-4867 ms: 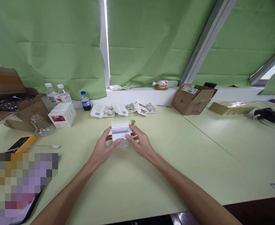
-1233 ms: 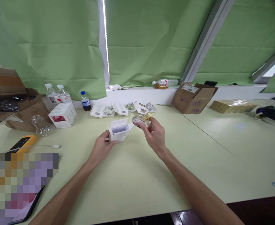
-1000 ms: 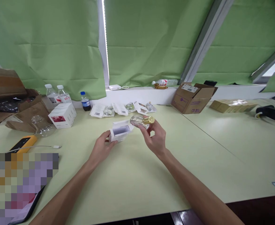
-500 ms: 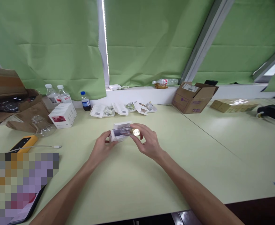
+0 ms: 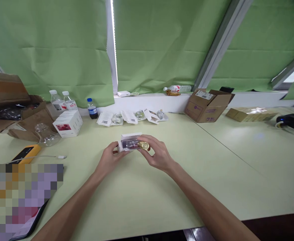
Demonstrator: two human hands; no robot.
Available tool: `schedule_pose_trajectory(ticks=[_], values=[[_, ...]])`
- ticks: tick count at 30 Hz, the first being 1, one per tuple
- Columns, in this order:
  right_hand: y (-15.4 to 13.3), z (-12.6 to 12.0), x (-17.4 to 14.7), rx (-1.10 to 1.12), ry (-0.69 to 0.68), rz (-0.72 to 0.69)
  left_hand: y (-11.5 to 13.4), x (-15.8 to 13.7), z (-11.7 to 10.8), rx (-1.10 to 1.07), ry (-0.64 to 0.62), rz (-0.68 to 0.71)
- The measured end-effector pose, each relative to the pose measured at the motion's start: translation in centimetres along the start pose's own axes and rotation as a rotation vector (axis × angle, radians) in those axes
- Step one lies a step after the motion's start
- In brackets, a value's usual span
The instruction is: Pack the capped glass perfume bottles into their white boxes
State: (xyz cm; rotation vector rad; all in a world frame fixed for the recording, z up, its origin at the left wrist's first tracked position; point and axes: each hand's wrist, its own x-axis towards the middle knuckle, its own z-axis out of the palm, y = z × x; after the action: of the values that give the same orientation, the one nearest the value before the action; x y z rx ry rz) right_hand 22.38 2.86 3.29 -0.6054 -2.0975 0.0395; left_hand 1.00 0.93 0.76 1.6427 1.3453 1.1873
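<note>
My left hand (image 5: 109, 158) is closed round the near left side of a small white box (image 5: 131, 136), whose flap stands up at the back. My right hand (image 5: 158, 151) pinches a small clear bottle with a gold cap (image 5: 144, 145), which looks like a perfume bottle. The bottle lies tilted at the box's dark opening, its cap pointing right; how deep its base sits I cannot tell. Beyond the hands, several opened white cartons stand in a row, with a round clear bottle (image 5: 117, 119), a greenish bottle (image 5: 139, 115) and a silvery bottle (image 5: 160, 114) beside their flaps.
White boxes (image 5: 68, 124), a dark drink bottle (image 5: 92, 109) and clear plastic bottles stand at the left back. A yellow device (image 5: 29, 153) with a white cable and a partly blurred phone lie left. A brown carton (image 5: 207, 106) and flat gold boxes (image 5: 249, 114) are right.
The bottle has tipped and shifted slightly left and down over the box opening, more of its clear body now showing there. Both hands keep their holds.
</note>
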Motion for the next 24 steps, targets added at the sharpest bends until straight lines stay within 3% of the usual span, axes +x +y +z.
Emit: schedule_pose_trajectory(ticks=[24], values=[[-0.95, -0.14, 0.73, 0.051, -0.118, -0.008, -0.36, -0.09, -0.03, 0.036, -0.014, 0.063]])
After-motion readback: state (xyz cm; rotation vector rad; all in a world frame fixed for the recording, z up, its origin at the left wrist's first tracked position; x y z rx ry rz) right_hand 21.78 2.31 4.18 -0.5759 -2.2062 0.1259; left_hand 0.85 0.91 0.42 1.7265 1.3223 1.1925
